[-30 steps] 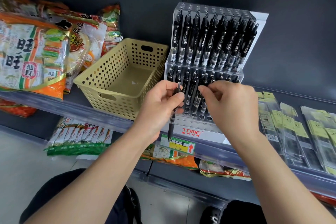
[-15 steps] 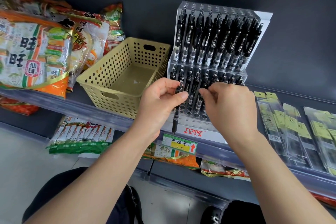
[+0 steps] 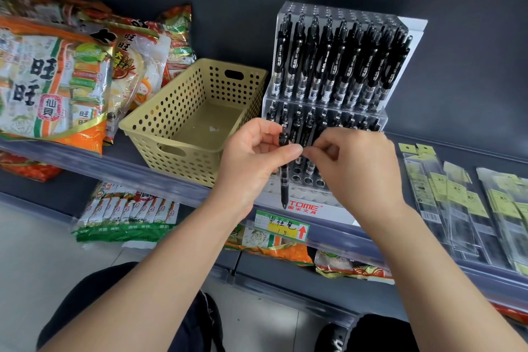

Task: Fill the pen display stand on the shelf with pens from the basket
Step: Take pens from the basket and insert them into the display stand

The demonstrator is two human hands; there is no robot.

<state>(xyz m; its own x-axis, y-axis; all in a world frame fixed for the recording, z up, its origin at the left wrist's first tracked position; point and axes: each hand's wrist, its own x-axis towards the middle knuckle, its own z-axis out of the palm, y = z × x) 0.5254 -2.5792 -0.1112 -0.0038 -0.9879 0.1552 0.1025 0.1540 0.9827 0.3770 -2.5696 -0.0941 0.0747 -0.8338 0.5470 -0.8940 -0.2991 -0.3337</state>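
Moved off the stand to the left thumb: right hand [image 3: 354, 168], curled, grip hard to tell. Pinched upright in left hand [image 3: 251, 157]: one black pen [image 3: 284, 183], just before pen stand [image 3: 314, 208]. Top row full, front holes bare. No pens seen in basket [image 3: 183, 166].

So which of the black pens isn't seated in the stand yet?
The pen pinched in the left hand, hanging tip-down in front of the stand; all the others sit in its slots.

The left hand [image 3: 251, 157] hides the middle of the pen [image 3: 284, 183]. The right hand [image 3: 357, 168] covers part of the lower row of the stand [image 3: 311, 208]; whether its curled fingers hold anything cannot be told. The left edge cuts off the snack bags [image 3: 51, 80].
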